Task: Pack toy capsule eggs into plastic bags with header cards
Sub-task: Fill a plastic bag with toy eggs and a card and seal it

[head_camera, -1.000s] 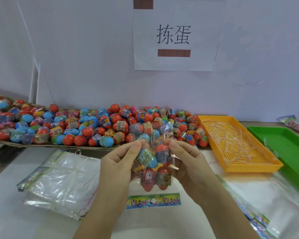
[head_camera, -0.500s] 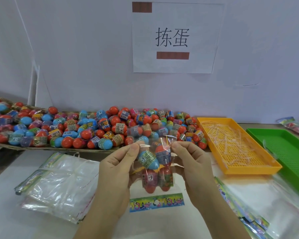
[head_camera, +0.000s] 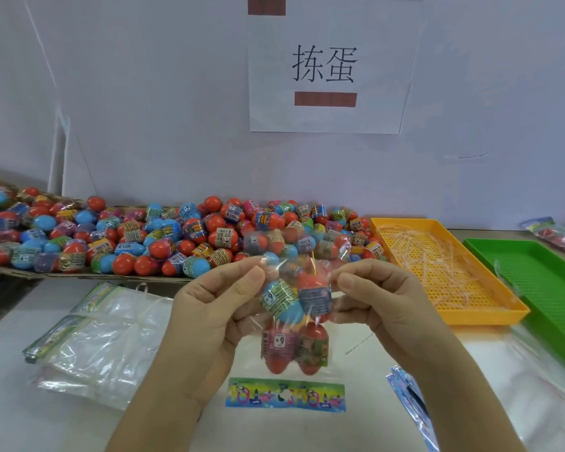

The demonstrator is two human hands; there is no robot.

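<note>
Left hand: our left hand (head_camera: pixel 206 314) pinches the top edge of the bag (head_camera: pixel 320 324) between thumb and forefinger, the other fingers curled behind the plastic.
Right hand: our right hand (head_camera: pixel 382 305) pinches the same edge from the other side, thumb tip forward.
Bag: clear and crinkled, we hold it above the table (head_camera: pixel 46 419), in front of the egg pile (head_camera: pixel 144 236).
Eggs in the bag: we count four in two rows, a blue egg (head_camera: pixel 281 303) beside a red one on top and two red eggs (head_camera: pixel 279 350) below, each with a printed band.
Header card (head_camera: pixel 285 397): a bright strip just under the bag; it seems joined to the bag, but we cannot tell for sure.
Hard to read: the band print is too small, apart from a "+9" mark.
Left side: a stack of empty bags (head_camera: pixel 101 337) lies flat.
Right side: an orange tray (head_camera: pixel 486 318) holds thin strips, with a green tray (head_camera: pixel 535 278) beside it, cut off by the picture's edge.
Wall: a paper sign (head_camera: pixel 327 63) hangs above the pile.
</note>
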